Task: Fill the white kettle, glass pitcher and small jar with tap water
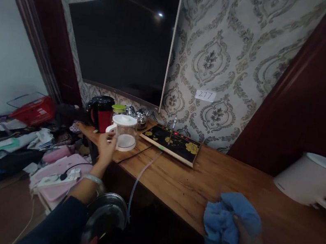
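A clear pitcher [127, 136] with a white lid and white handle stands upright at the left end of the wooden counter [168, 181]. My left hand [107, 146] is closed round its handle, seen from the back of the hand. A crumpled blue cloth [222, 227] is bunched in my right hand [246, 240], near the counter's front edge. That hand is smeared by motion and the cloth partly covers it. To the right of the pitcher lies a black tea stove panel [172, 142] with gold flowers and lit buttons.
Beside the pitcher are a black-and-red kettle [102, 112], a green-lidded jar [118, 108] and a shiny metal teapot [141, 117]. A white kettle [312, 180] stands far right. A clear hose [138, 180] hangs over the edge above a metal-rimmed pot [108, 217]. Clothes and a red basket [35, 111] lie left.
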The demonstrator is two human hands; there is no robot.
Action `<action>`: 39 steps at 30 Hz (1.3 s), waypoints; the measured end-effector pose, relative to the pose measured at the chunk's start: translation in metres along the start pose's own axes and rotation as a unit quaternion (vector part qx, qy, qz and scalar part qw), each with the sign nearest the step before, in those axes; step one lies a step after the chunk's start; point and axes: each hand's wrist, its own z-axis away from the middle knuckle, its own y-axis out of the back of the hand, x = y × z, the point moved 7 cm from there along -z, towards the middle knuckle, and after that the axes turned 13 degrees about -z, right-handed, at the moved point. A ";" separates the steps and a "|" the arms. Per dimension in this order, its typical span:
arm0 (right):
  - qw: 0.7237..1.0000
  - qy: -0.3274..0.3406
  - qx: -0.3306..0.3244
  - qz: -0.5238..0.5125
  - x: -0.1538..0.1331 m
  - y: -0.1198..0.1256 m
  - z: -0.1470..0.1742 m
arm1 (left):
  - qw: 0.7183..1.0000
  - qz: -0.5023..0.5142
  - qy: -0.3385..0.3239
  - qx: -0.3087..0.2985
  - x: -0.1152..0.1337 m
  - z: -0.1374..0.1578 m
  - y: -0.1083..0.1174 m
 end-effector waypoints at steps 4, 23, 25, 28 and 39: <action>0.997 -0.055 0.039 0.037 -0.015 -0.004 0.012 | 0.998 -0.028 0.053 0.032 -0.053 -0.038 0.012; 0.997 -0.039 0.049 0.043 -0.026 -0.007 0.017 | 0.993 0.058 0.055 -0.093 -0.050 -0.057 -0.036; 0.998 -0.039 0.042 0.036 -0.024 -0.008 0.016 | 0.994 0.061 0.055 -0.069 -0.045 -0.053 -0.034; 0.998 -0.045 0.044 0.024 -0.022 -0.009 0.016 | 0.996 0.064 0.055 -0.038 -0.039 -0.049 -0.026; 0.998 -0.037 0.049 0.014 -0.026 -0.009 0.017 | 0.995 0.091 0.042 -0.014 -0.009 -0.011 0.020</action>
